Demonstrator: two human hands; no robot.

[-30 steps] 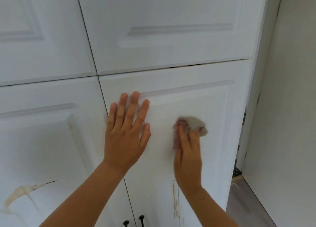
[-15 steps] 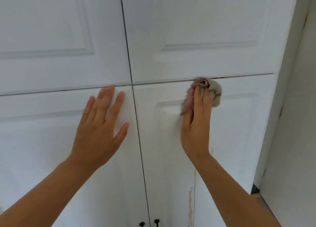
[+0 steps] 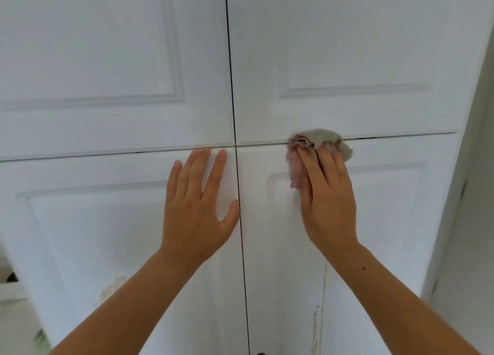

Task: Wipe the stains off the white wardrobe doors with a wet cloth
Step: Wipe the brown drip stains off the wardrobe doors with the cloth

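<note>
The white wardrobe fills the view, with two upper doors (image 3: 361, 47) and two lower doors (image 3: 387, 221). My right hand (image 3: 326, 202) presses a bunched grey and pink cloth (image 3: 320, 136) flat against the top edge of the lower right door, at the gap below the upper door. Its fingers lie straight on the cloth and the thumb is hidden. My left hand (image 3: 197, 210) rests flat with spread fingers on the top right corner of the lower left door (image 3: 93, 221). A brownish streak (image 3: 315, 333) runs down the lower right door. A yellowish stain (image 3: 112, 287) shows on the lower left door.
A white side wall (image 3: 470, 221) stands close on the right of the wardrobe. A dark door knob (image 3: 260, 353) peeks in at the bottom edge by the centre gap. Blurred objects lie low at the far left.
My right hand has slid the cloth up from the middle of the lower right panel to the door's top edge. My left hand shifted from the right door onto the left one.
</note>
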